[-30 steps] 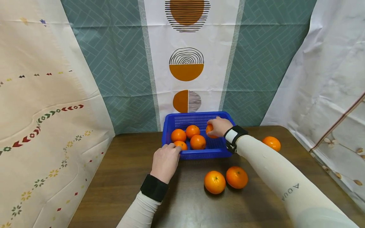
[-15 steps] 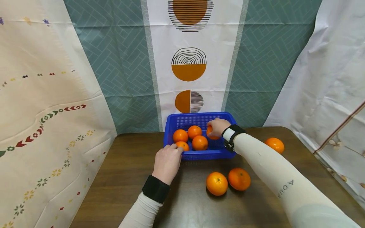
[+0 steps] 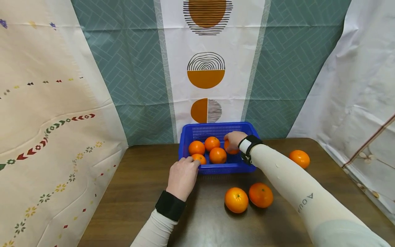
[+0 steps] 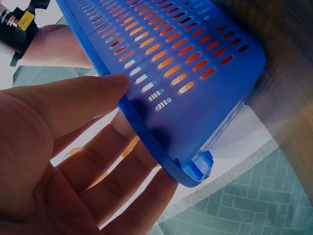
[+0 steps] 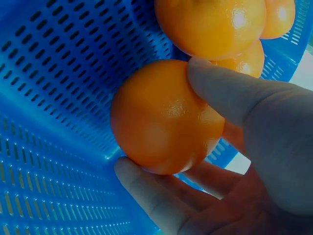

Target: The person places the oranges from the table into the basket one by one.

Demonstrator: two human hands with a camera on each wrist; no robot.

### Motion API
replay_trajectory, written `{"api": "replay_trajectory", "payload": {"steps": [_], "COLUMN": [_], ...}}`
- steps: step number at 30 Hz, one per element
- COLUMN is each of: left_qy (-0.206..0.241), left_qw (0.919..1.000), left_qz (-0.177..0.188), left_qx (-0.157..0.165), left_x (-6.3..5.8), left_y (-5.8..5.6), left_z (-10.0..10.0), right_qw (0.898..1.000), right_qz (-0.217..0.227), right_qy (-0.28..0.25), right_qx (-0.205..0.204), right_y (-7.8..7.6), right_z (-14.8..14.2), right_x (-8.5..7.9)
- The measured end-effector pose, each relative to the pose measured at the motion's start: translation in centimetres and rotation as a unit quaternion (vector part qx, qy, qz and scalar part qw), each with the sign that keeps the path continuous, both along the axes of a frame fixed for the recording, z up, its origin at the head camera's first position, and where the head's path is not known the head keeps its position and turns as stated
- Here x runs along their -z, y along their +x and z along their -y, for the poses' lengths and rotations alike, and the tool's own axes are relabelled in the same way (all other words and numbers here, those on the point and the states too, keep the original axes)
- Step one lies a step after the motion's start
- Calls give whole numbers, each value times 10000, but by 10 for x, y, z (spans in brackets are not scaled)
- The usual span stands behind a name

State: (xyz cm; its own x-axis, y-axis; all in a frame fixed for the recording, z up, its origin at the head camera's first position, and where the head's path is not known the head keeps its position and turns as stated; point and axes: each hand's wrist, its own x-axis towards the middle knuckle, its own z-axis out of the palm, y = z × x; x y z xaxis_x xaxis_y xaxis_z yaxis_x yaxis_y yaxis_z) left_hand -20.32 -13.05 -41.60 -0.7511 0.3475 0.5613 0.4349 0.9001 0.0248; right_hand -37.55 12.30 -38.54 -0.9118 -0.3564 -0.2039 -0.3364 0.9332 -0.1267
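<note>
Inside the blue plastic basket (image 3: 228, 166), my right hand (image 3: 237, 138) holds an orange (image 5: 166, 117) toward the basket's right side. In the right wrist view the thumb (image 5: 220, 88) lies on its upper side, with fingers curled under it. Several other oranges, such as this one (image 3: 217, 155), sit to its left in the basket. My left hand (image 3: 183, 176) grips the basket's near left rim. The left wrist view shows the thumb (image 4: 93, 100) on the perforated outer wall and the fingers across the rim from it.
On the brown table (image 3: 142, 192), one orange (image 3: 236, 200) stands beside a redder, flatter orange fruit (image 3: 261, 195) in front of the basket. Another orange (image 3: 299, 159) lies at the right, beyond my right forearm. A patterned curtain (image 3: 142, 85) hangs behind the basket.
My right hand has moved the orange slightly lower and left in the basket, nearer the others. My left hand keeps its grip on the rim. The head view has shifted slightly.
</note>
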Motion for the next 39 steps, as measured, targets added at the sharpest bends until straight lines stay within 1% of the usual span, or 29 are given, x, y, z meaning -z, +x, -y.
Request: {"api": "replay_trajectory", "payload": {"steps": [2, 4, 5, 7, 9, 11, 12, 14, 17, 23, 27, 30, 36, 39], "left_qy": [1, -7, -14, -13, -7, -20, -21, -24, -27, -20, -55, -87, -83, -86], "left_qw": [10000, 10000, 10000, 10000, 10000, 10000, 10000, 10000, 10000, 10000, 10000, 9999, 9999, 9999], "left_qz": [-20, -52, -58, -58, -35, -19, -18, -18, -26, -9, -80, -127, -60, -74], "left_qx": [12, 29, 37, 48, 60, 51, 46, 37, 32, 39, 19, -4, -10, -14], "left_x": [1, 3, 4, 5, 5, 5, 5, 4, 3, 3, 3, 2, 0, 0], "left_y": [0, 0, 0, 0, 1, 1, 1, 1, 2, 2, 2, 0, 0, -1], "left_z": [0, -1, -1, -2, -3, -3, -3, -3, -3, -2, -1, -1, 0, 1], "right_qw": [10000, 9999, 9998, 9997, 9997, 9999, 9999, 9998, 9993, 9990, 9990, 9989, 9991, 9988], "right_qz": [13, -94, -136, -124, -150, -101, -90, -191, -330, -408, -401, -403, -368, -425], "right_qy": [48, 21, 55, 115, 75, 76, 32, -24, -20, 18, 74, 94, -13, -33], "right_qx": [0, -124, -134, -173, -174, -68, -65, -94, -160, -198, -197, -207, -206, -260], "right_y": [-4, -26, -33, -36, -34, -13, -5, 1, 7, 10, 10, 8, 0, 0], "right_z": [0, -9, -10, -11, -10, 0, 2, 5, 6, 8, 8, 8, 6, 5], "right_x": [4, 25, 31, 33, 32, 12, 6, 2, 0, -3, -5, -4, -1, -1]}}
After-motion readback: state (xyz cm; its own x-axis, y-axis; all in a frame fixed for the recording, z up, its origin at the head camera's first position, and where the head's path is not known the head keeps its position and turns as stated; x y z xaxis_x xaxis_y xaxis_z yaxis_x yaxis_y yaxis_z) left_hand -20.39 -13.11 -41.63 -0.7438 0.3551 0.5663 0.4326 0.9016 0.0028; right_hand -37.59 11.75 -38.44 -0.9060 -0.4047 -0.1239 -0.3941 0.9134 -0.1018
